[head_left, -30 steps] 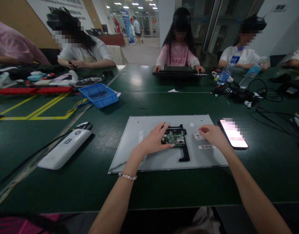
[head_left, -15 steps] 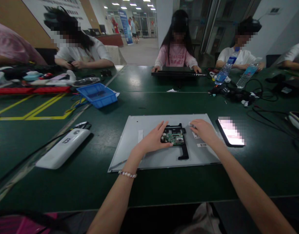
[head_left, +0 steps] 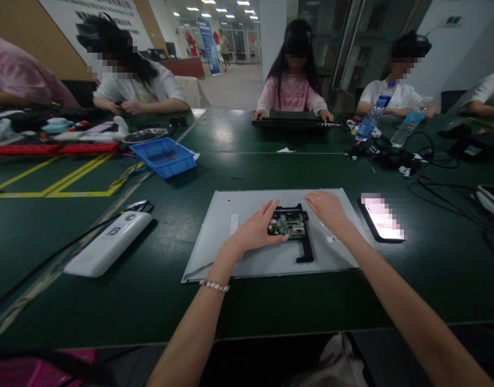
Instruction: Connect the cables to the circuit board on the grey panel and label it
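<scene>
A flat grey metal panel lies on the green table. On it sits a green circuit board in a black bracket. My left hand holds the left side of the board and bracket, thumb along the lower edge and fingers at the upper left. Just right of the bracket's upper corner is my right hand, its fingers pinched together above the panel. What those fingertips hold, if anything, is hidden. White labels show on the panel beneath my right hand.
A lit phone lies right of the panel, a white power bank with a cable to the left. Further back are a blue tray, two bottles and black cables. Several people sit across the table, one holding a dark flat object.
My right hand has moved slightly left, closer to the bracket's upper right corner. My left hand stays on the board. The view has shifted a little.
</scene>
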Motion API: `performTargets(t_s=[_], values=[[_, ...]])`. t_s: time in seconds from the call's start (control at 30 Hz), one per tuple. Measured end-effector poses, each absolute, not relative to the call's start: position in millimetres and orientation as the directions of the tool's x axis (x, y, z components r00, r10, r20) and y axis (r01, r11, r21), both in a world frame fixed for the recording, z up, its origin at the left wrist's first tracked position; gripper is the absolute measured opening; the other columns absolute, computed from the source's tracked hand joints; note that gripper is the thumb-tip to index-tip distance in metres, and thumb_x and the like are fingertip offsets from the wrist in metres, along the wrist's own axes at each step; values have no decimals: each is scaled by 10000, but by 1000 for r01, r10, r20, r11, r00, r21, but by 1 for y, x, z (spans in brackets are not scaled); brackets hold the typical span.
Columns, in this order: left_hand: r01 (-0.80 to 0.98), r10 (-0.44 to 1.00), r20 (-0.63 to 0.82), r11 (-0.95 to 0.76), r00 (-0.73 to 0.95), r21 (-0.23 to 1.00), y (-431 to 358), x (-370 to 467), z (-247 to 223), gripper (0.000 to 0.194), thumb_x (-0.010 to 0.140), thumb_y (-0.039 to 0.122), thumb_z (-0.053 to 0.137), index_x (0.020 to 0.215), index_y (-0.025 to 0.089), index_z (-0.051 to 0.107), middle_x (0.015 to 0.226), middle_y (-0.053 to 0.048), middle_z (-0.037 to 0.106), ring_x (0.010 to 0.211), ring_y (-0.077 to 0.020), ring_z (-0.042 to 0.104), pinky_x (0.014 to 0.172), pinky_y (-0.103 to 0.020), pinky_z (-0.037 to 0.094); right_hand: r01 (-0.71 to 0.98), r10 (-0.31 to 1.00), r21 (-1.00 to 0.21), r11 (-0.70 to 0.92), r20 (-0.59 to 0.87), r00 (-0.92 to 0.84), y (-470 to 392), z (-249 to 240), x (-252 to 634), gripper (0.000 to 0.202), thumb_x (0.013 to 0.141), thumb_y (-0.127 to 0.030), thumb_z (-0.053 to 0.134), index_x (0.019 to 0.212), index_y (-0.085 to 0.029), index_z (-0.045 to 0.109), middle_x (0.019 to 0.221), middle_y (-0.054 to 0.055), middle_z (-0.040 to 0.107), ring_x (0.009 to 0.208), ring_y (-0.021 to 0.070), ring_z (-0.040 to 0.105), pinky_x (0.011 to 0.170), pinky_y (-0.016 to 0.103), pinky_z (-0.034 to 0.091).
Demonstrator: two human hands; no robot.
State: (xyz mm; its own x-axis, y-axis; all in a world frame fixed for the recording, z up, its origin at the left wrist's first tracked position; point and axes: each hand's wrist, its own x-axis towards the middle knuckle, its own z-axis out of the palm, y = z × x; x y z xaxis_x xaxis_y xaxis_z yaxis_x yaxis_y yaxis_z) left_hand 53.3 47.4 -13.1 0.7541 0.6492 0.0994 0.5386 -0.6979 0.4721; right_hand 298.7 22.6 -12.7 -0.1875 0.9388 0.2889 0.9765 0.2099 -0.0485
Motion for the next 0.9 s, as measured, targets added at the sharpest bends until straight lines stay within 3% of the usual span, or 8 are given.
performTargets(t_s=[0.2, 0.33, 0.9], values=[[531, 639, 124, -719, 759, 448, 49, 54, -17, 979, 733, 531, 612, 1459, 209, 39, 1513, -130, 159, 1345, -313, 276, 1089, -456, 279, 940, 919, -4, 340, 212, -332, 46, -5, 247, 277, 919, -148, 377, 913, -127, 653, 932, 131, 679, 911, 229, 608, 792, 304, 401], [521, 635, 145, -726, 759, 449, 49, 54, -18, 992, 730, 525, 622, 1458, 205, 28, 1511, -131, 164, 1356, -304, 253, 1097, -446, 274, 948, 938, -21, 317, 155, -310, 51, -14, 232, 276, 918, -144, 376, 941, -107, 649, 937, 146, 677, 896, 226, 617, 771, 293, 417], [529, 640, 129, -718, 757, 453, 50, 53, -19, 1003, 727, 531, 626, 1459, 203, 24, 1516, -133, 146, 1354, -312, 255, 1097, -446, 281, 939, 935, -102, 327, 181, -306, 48, -20, 233, 287, 912, -167, 378, 975, -119, 654, 961, 141, 671, 940, 221, 599, 828, 301, 412]])
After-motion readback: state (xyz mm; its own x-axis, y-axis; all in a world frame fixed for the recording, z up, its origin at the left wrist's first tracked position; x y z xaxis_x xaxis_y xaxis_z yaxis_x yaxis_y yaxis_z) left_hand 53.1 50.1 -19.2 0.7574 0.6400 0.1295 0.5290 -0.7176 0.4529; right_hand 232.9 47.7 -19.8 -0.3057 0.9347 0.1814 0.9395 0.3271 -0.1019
